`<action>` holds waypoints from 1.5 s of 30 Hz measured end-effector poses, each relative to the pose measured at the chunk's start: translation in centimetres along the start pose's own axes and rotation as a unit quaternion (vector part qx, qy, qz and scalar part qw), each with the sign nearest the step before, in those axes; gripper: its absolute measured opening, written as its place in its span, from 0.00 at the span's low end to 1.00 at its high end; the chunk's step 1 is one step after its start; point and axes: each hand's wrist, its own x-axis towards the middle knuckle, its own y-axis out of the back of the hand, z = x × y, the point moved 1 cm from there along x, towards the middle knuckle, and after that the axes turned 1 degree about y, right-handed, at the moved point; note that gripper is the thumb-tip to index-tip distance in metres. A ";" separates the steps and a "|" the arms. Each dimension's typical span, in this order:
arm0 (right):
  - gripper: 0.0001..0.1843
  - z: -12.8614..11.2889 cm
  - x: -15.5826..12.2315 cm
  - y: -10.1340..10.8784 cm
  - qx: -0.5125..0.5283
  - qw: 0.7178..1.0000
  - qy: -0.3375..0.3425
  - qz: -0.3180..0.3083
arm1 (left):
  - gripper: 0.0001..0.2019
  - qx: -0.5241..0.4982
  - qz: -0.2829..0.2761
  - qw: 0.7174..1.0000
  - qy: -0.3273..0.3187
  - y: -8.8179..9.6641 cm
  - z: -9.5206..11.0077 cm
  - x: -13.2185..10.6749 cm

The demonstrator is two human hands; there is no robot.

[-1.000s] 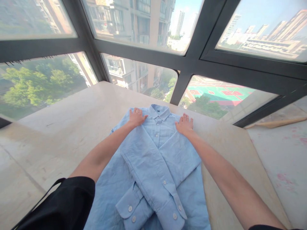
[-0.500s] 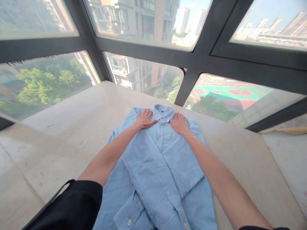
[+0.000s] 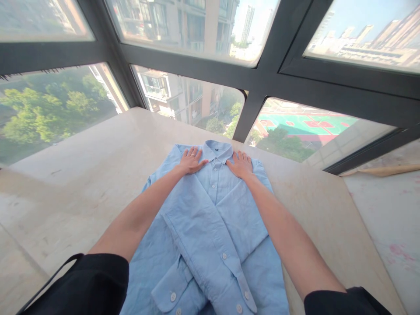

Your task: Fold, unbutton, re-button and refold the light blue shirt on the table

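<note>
A light blue button-up shirt [image 3: 213,227] lies face up on a pale stone ledge [image 3: 92,175], its sleeves folded across the front with the cuffs near me. My left hand [image 3: 190,160] rests flat on the shirt's left shoulder, just beside the collar [image 3: 217,151], fingers stretched out and a ring on one finger. On the other side of the collar my right hand [image 3: 241,165] lies flat too, palm down on the cloth. Neither hand holds anything.
The ledge sits in a corner of tall windows with dark frames [image 3: 252,109], looking down on trees, buildings and a sports court. A lower marble surface [image 3: 387,210] with pink stains lies to the right. A black strap [image 3: 49,280] hangs at my left sleeve.
Both hands slid inward from the shoulders toward the collar over the last second and now stay there; the view has shifted slightly.
</note>
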 end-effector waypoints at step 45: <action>0.26 -2.6 -25.6 -3.0 0.104 0.975 0.135 0.140 | 0.25 -0.106 0.177 0.977 0.057 -5.3 9.6 -35.6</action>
